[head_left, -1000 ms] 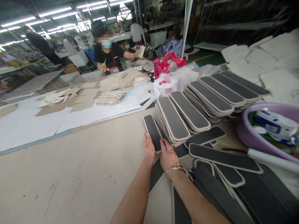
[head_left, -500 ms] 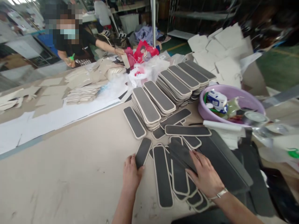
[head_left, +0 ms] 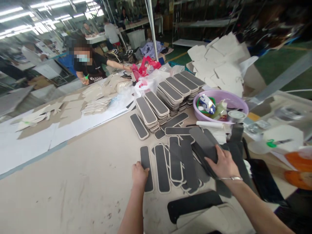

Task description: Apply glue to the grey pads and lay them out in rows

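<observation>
My left hand (head_left: 139,175) grips the edge of a dark grey strip with a beige border (head_left: 145,156), its fingers and thumb closed on it. The strip lies along the left side of a loose group of similar bordered strips (head_left: 162,169). My right hand (head_left: 224,165) is closed on a pile of plain dark grey strips (head_left: 203,139), thumb on the near side. Between the hands, a plain dark strip (head_left: 189,165) lies over the bordered ones. Further back stand neat stacks of bordered strips (head_left: 146,110).
A purple basin (head_left: 243,101) with small items stands behind my right hand. Near the front edge lies a black piece (head_left: 192,204) on beige sheets. Across the table, a masked person (head_left: 94,66) reaches toward a red bag (head_left: 147,65). Beige pieces (head_left: 97,105) are piled at the left.
My left hand's bordered strip has turned from slanted to nearly straight. My right hand has moved right onto the plain pile, and a plain strip now lies over the bordered ones. The view has shifted.
</observation>
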`<state>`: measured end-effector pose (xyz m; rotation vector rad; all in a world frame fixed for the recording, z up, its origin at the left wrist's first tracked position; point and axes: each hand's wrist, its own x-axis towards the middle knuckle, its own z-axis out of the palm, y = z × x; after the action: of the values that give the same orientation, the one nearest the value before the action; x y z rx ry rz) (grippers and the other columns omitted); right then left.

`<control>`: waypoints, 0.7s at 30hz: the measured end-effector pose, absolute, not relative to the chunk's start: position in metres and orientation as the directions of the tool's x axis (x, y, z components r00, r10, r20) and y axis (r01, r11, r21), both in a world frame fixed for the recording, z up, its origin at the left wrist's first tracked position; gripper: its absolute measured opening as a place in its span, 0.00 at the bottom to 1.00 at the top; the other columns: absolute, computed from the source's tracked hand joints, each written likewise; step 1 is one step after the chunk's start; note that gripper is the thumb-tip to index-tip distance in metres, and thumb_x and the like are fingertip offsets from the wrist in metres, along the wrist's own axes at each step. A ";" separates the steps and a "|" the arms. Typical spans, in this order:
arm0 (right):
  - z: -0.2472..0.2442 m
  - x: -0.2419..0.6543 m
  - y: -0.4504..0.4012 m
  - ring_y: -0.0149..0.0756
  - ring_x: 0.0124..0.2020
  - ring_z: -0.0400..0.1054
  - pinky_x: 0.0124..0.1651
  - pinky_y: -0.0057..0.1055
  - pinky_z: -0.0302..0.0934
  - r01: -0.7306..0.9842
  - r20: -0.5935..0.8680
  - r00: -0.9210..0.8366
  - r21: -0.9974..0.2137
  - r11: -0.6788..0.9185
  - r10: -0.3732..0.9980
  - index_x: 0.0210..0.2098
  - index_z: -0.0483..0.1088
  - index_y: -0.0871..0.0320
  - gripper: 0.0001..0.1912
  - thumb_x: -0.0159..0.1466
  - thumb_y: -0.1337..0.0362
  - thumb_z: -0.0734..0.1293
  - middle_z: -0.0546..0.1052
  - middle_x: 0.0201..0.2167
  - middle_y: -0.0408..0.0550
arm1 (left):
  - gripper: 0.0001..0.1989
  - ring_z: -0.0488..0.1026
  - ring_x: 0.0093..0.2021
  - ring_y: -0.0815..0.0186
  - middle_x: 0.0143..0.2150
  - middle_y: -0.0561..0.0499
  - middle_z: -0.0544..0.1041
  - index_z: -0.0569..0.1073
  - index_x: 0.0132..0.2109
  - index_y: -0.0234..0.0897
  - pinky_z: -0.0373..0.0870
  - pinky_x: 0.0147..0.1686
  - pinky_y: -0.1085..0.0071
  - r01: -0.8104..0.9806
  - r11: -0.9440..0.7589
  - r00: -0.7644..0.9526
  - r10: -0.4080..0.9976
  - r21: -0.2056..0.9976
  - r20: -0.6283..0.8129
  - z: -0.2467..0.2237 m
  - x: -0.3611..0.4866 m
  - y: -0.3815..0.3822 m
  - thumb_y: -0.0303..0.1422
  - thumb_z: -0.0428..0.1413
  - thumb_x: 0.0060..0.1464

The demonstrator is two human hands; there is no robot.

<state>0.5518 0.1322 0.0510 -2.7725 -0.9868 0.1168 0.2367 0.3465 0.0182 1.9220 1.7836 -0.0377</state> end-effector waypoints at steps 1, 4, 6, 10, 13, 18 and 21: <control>0.054 0.564 0.126 0.57 0.51 0.61 0.49 0.46 0.61 0.601 0.004 0.794 -0.144 -0.786 0.607 0.64 0.49 0.69 0.44 0.59 0.45 0.61 0.63 0.52 0.65 | 0.17 0.68 0.53 0.51 0.45 0.39 0.72 0.66 0.41 0.34 0.61 0.51 0.63 0.930 0.036 0.116 0.916 0.366 -0.384 0.019 0.238 0.345 0.30 0.62 0.44; 0.061 0.579 0.118 0.62 0.57 0.55 0.55 0.49 0.56 0.628 0.028 0.778 -0.078 -0.774 0.628 0.63 0.49 0.74 0.48 0.57 0.42 0.63 0.59 0.57 0.71 | 0.18 0.73 0.46 0.50 0.39 0.40 0.75 0.67 0.38 0.34 0.66 0.43 0.63 0.895 0.142 0.070 0.891 0.422 -0.448 0.021 0.239 0.341 0.29 0.64 0.39; 0.063 0.567 0.125 0.55 0.56 0.58 0.55 0.45 0.56 0.688 -0.042 0.710 -0.172 -0.705 0.703 0.64 0.48 0.71 0.44 0.61 0.44 0.60 0.62 0.56 0.67 | 0.15 0.75 0.40 0.52 0.35 0.42 0.77 0.69 0.36 0.35 0.68 0.38 0.64 0.839 0.224 0.068 0.861 0.497 -0.504 0.022 0.237 0.336 0.32 0.64 0.40; 0.057 0.514 0.153 0.48 0.52 0.62 0.53 0.38 0.58 0.748 -0.189 0.559 -0.305 -0.589 0.808 0.66 0.46 0.66 0.42 0.61 0.50 0.63 0.67 0.52 0.61 | 0.17 0.77 0.35 0.58 0.34 0.45 0.79 0.73 0.35 0.36 0.71 0.33 0.67 0.642 0.371 0.146 0.799 0.671 -0.583 0.028 0.229 0.321 0.46 0.60 0.46; 0.046 0.485 0.167 0.51 0.50 0.63 0.50 0.41 0.59 0.744 -0.220 0.561 -0.288 -0.603 0.798 0.66 0.47 0.64 0.43 0.57 0.60 0.68 0.67 0.50 0.61 | 0.27 0.77 0.37 0.59 0.37 0.44 0.80 0.75 0.38 0.35 0.72 0.35 0.66 0.497 0.431 0.188 0.794 0.753 -0.579 0.037 0.225 0.309 0.55 0.59 0.41; 0.038 0.486 0.170 0.53 0.46 0.66 0.46 0.44 0.60 0.703 -0.260 0.598 -0.284 -0.652 0.758 0.68 0.43 0.61 0.47 0.55 0.61 0.69 0.68 0.45 0.61 | 0.27 0.77 0.40 0.57 0.38 0.42 0.80 0.75 0.40 0.32 0.72 0.39 0.65 0.413 0.439 0.216 0.804 0.798 -0.554 0.039 0.244 0.287 0.51 0.61 0.41; 0.042 0.496 0.167 0.46 0.41 0.70 0.42 0.38 0.62 0.672 -0.285 0.601 -0.326 -0.665 0.747 0.68 0.39 0.61 0.48 0.56 0.61 0.68 0.69 0.45 0.59 | 0.18 0.77 0.38 0.57 0.35 0.44 0.79 0.75 0.36 0.33 0.73 0.37 0.65 0.466 0.414 0.207 0.808 0.782 -0.551 0.029 0.270 0.274 0.44 0.61 0.44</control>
<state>0.4962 0.1670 0.0424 -2.6415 -1.1839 0.5990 0.2696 0.2739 0.0288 1.2188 1.4321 0.3470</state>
